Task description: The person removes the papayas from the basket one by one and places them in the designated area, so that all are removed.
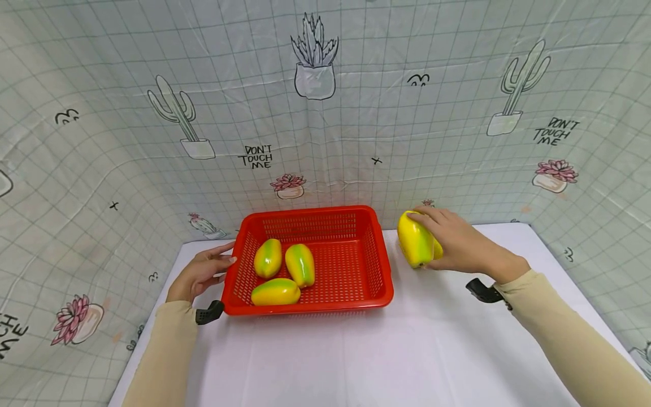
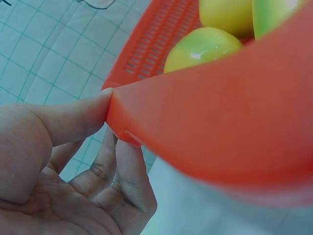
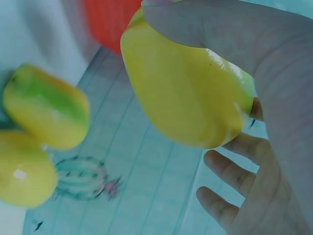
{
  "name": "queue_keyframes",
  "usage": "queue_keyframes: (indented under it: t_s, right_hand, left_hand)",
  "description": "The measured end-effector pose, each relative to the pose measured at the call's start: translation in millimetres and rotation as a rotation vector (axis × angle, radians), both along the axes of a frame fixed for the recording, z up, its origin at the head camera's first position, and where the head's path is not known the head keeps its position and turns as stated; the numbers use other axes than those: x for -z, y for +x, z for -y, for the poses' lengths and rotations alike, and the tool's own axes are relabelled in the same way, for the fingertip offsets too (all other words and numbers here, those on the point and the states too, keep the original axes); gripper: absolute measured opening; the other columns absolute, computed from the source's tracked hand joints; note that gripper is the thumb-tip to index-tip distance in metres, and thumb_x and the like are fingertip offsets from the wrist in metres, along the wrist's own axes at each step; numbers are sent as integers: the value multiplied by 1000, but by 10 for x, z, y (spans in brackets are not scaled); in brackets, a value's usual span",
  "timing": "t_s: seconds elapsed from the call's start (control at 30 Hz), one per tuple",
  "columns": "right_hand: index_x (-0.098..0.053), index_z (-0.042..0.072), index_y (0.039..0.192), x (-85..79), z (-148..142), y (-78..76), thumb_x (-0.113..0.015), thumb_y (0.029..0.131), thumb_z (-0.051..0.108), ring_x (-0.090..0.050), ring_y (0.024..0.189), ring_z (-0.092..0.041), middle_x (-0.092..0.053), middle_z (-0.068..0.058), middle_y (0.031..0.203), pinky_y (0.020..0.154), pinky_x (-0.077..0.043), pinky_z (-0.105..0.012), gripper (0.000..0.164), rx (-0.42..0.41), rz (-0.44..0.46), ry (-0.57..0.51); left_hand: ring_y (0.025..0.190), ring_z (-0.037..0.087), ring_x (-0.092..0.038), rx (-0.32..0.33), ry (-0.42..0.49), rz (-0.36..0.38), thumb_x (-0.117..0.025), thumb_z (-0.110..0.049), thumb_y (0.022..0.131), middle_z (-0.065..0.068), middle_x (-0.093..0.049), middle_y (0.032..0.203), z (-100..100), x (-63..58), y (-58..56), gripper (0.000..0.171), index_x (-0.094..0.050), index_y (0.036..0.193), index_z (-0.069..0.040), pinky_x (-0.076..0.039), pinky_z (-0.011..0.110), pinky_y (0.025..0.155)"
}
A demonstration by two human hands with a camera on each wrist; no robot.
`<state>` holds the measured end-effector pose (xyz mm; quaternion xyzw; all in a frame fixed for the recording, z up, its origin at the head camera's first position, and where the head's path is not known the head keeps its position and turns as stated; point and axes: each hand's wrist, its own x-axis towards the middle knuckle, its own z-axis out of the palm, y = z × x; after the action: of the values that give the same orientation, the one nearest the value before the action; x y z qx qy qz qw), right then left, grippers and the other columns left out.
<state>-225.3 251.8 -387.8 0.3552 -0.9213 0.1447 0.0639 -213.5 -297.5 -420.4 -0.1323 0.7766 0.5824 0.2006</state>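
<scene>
A red plastic basket [image 1: 330, 308] stands on the table with three yellow-green papayas inside, one of them a papaya [image 1: 268, 258] at the left. My left hand [image 1: 200, 273] pinches the basket's left rim, thumb on top and fingers below, as the left wrist view shows. To the right of the basket, my right hand [image 1: 455, 240] holds another papaya [image 3: 181, 88] between thumb and fingers. Two more papayas, a greener papaya [image 3: 49, 107] and a yellower papaya [image 3: 24, 169], lie near it in the right wrist view; my hand mostly hides them in the head view.
A white tabletop [image 1: 356, 362] extends in front of the basket. Cloth with a grid and cactus drawings [image 1: 351, 130] rises behind and at both sides, close to the basket's back edge.
</scene>
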Motion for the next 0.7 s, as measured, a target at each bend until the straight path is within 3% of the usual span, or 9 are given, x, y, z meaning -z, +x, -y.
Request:
queue_keyframes:
  t_s: [0.43,0.7]
  right_hand:
    - [-41,-1,156,178,-565,63,-99,70,16,-40,139,-55,-39,-29,158,109,-33,-76,106,159,67,5]
    - [-43,-4,153,326,-841,66,-101,66,17,-42,135,-56,-42,-31,155,107,-36,-76,107,211,58,-10]
  left_hand:
    - [109,17,-63,17,-15,-6,-60,-21,109,22,-52,156,5,24,-23,65,-30,167,-14,-54,29,88]
    - [105,15,-64,4,3,0,-60,-20,109,18,-59,148,1,23,-35,65,-32,167,-13,-55,27,85]
